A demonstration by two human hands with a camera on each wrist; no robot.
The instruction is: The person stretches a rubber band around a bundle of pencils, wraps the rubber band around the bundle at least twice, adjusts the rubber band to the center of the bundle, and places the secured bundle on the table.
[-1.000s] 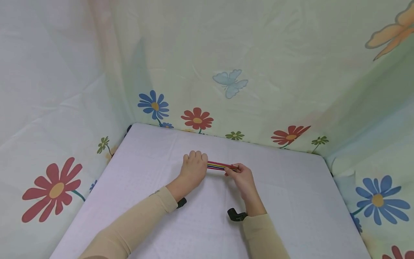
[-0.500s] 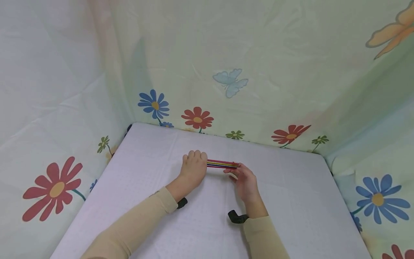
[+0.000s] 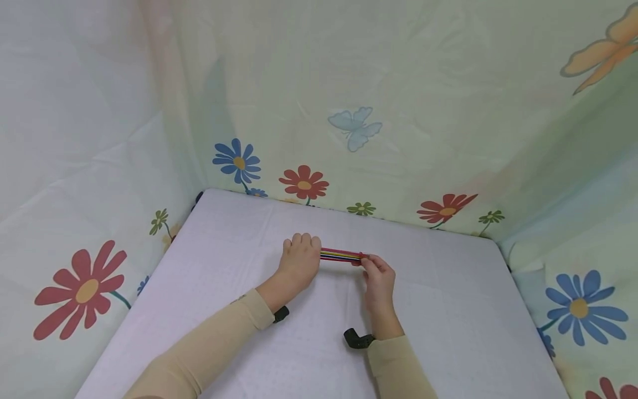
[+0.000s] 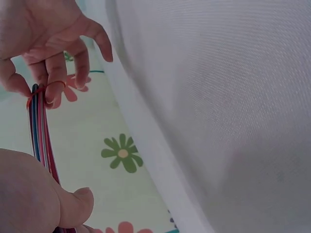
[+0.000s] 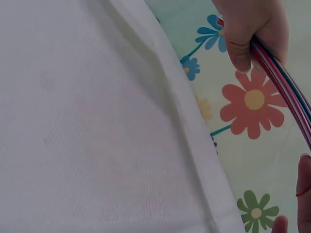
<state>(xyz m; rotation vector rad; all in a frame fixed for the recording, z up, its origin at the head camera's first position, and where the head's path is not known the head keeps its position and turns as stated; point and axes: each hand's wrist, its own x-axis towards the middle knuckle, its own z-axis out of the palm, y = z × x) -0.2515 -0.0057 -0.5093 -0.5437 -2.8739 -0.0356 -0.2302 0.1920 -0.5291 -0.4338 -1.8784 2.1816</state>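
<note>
A bundle of thin coloured pencils (image 3: 340, 255), in red, pink, yellow and dark blue, is held level above the table in the head view. My left hand (image 3: 301, 261) grips the bundle, its fingers wrapped around one end and hiding it. A red rubber band (image 4: 32, 95) loops the far end in the left wrist view. There my right hand (image 3: 380, 281) has its fingertips at the pencil ends, part of the band drawn out over one finger. The right wrist view shows the band as a red line across a fingertip (image 5: 304, 193).
A white cloth covers the table (image 3: 448, 310). Printed curtains (image 3: 408, 100) with flowers and butterflies stand along its back and sides. Each wrist carries a small black camera, such as the right one (image 3: 356, 338).
My right fingers spread away from the bundle's end half a second ago, and have since closed in on it again with the red band. The left hand keeps its grip almost unmoved.
</note>
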